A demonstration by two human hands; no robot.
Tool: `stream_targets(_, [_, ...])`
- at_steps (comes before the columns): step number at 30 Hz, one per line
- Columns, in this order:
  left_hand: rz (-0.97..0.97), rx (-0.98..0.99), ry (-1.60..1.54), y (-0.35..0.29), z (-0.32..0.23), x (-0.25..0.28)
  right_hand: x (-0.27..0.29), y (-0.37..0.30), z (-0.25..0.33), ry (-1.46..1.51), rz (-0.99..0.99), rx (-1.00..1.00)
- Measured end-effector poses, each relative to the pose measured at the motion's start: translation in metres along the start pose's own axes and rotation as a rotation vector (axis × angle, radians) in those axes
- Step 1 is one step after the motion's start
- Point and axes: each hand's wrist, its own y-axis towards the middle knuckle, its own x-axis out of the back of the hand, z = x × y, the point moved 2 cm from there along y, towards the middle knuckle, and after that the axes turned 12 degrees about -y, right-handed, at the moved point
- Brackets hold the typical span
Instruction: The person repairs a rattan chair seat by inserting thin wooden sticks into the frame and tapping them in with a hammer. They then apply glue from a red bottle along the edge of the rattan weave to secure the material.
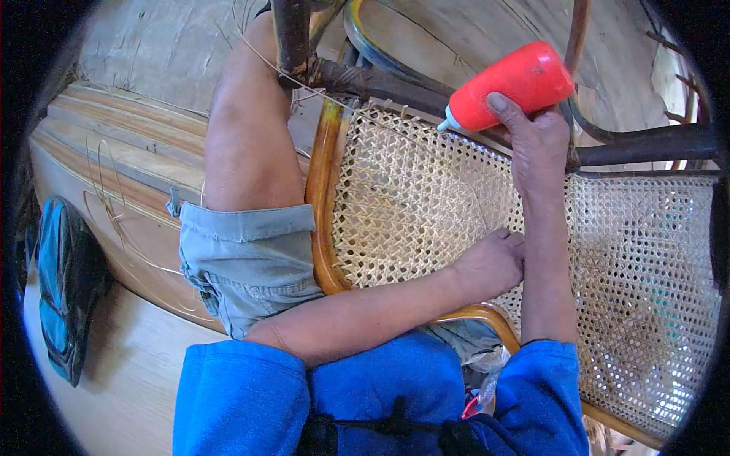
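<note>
My right hand (541, 144) is closed round a red squeeze bottle (513, 85), its thumb laid along the side. The bottle tilts, and its pale blue nozzle (449, 120) points down and left at the far edge of a woven cane panel (414, 194). Loose cane ends stick up along that edge. My left hand (493, 262) rests on the panel's near part with its fingers curled in. My right forearm hides some of those fingertips, and a thin strand runs toward them; whether they grip it is unclear. A glossy brown wooden frame (325, 194) borders the panel.
A second cane panel (646, 281) spreads to the right. Dark curved poles (646, 148) cross beyond the panels. Stacked wooden boards (125, 137) with loose cane strands (114, 216) lie at left, near a teal and black backpack (65, 289). My bare leg stretches alongside the frame.
</note>
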Motion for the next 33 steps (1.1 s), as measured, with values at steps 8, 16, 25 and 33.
stream_targets(8, [0.091, 0.006, -0.048, -0.001, 0.0, 0.002, -0.01, -0.005, 0.011, -0.055, -0.07, 0.069])
stream_targets(16, [0.057, 0.027, -0.051, 0.0, 0.0, 0.002, 0.0, 0.001, 0.002, 0.139, -0.039, 0.026])
stream_targets(25, [0.112, 0.019, -0.018, 0.0, 0.0, 0.004, -0.007, 0.001, -0.004, 0.192, 0.014, -0.03])
stream_targets(33, [0.101, 0.064, -0.031, 0.001, -0.002, 0.004, -0.011, 0.006, 0.006, -0.022, 0.047, 0.164])
